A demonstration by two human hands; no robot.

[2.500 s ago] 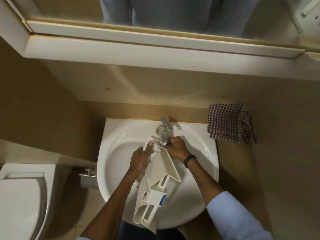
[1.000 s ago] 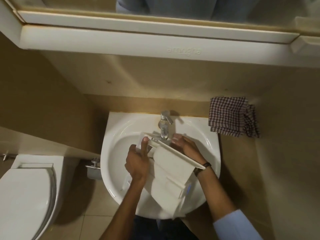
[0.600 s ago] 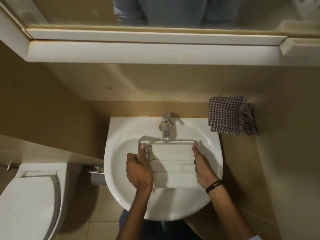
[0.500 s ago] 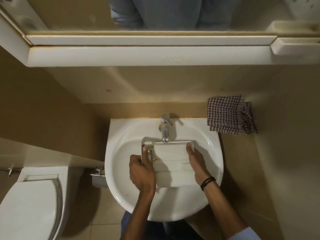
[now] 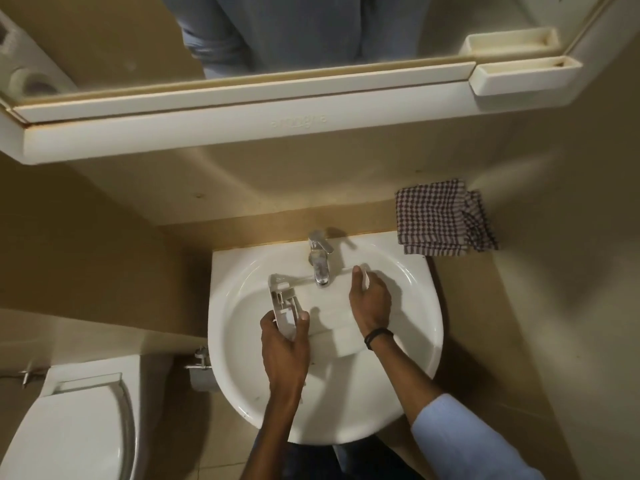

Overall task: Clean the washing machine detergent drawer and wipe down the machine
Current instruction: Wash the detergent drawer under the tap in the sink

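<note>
Over the sink (image 5: 420, 327), beneath the tap (image 5: 320, 263), the detergent drawer (image 5: 327, 317) is held level between two hands, its pale flat side up and its moulded end piece standing on edge at the left. This looks like the rinsing step of the drawer cleaning. The wipe-down of the machine has not begun, and no machine shows in this view. Whether water is running from the spout I cannot tell; there is only a faint sheen below it.

The left grip (image 5: 284, 344) is closed round the moulded end, thumb on the near face and fingers curled behind it. The right grip (image 5: 370, 303) is wrapped over the drawer's opposite edge, a sliver of white plastic showing between the fingers near the tap, so both hands have firm hold of it. A dark band sits on the right wrist.

Next, I judge, the drawer needs turning so its compartments face the spout, then a scrub or flush of the inner channels where residue gathers. One hand would have to let go to work the tap lever or reach the checked cloth (image 5: 443, 220) lying folded on the ledge to the right of the sink, well apart from the hands, while the other takes the drawer's whole weight
</note>
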